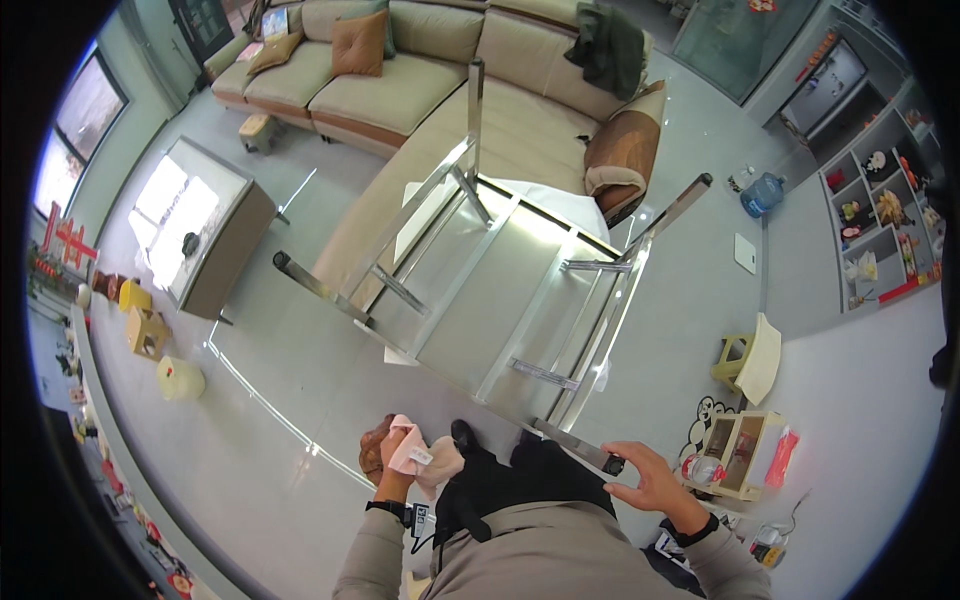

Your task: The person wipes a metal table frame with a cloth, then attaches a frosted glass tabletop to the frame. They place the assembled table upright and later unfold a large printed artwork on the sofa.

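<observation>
An upside-down table [455, 325] with a metal frame and pale underside lies in front of me, its legs pointing up. Black caps cover the leg ends. My left hand [397, 452] is closed around a pink cloth [412, 450] with a white tag, and part of the cloth hangs toward my dark trousers. At the nearest table leg [572, 443], my right hand [645, 478] has thumb and fingers around the black end cap [613, 464]. Beside my left hand is a brown rounded thing [374, 450] whose kind I cannot make out.
A beige sectional sofa [420, 50] stretches behind the table. To the left stand a low white-topped table [185, 225] and several small stools [148, 332]. On the right are a water jug [763, 195], a folding-top stool [752, 365] and a small cabinet [745, 453].
</observation>
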Motion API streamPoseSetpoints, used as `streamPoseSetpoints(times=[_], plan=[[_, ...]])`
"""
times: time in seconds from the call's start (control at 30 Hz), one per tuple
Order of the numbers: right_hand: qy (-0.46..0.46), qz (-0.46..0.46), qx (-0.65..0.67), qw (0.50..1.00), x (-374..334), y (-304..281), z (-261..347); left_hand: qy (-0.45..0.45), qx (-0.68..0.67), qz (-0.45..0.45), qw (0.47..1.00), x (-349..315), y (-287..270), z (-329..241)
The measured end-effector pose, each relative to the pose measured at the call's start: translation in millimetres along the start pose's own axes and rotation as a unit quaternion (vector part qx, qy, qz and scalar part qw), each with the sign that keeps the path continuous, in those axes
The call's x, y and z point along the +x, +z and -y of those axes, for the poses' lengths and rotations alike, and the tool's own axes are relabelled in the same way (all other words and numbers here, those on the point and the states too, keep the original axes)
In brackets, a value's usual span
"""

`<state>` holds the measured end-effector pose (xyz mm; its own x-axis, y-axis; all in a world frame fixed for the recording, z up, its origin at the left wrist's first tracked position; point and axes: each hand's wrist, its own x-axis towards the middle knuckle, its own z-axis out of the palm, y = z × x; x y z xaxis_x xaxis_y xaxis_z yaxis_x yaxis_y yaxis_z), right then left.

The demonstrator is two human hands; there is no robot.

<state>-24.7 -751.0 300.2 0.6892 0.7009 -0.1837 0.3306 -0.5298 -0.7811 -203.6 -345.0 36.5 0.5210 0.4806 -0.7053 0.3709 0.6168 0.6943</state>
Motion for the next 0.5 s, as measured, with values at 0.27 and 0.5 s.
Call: streamPoseSetpoints(times=[0.27, 0.5], plan=[[0.050, -0.068, 0.073, 0.994, -24, 33, -49, 0.277, 0.179, 0.063, 0.942, -42, 9, -43], [0.107, -0.048, 0.002, 0.993, -56, 66, -81, 0.143, 0.254, -0.071, 0.954, -46, 30, -17]])
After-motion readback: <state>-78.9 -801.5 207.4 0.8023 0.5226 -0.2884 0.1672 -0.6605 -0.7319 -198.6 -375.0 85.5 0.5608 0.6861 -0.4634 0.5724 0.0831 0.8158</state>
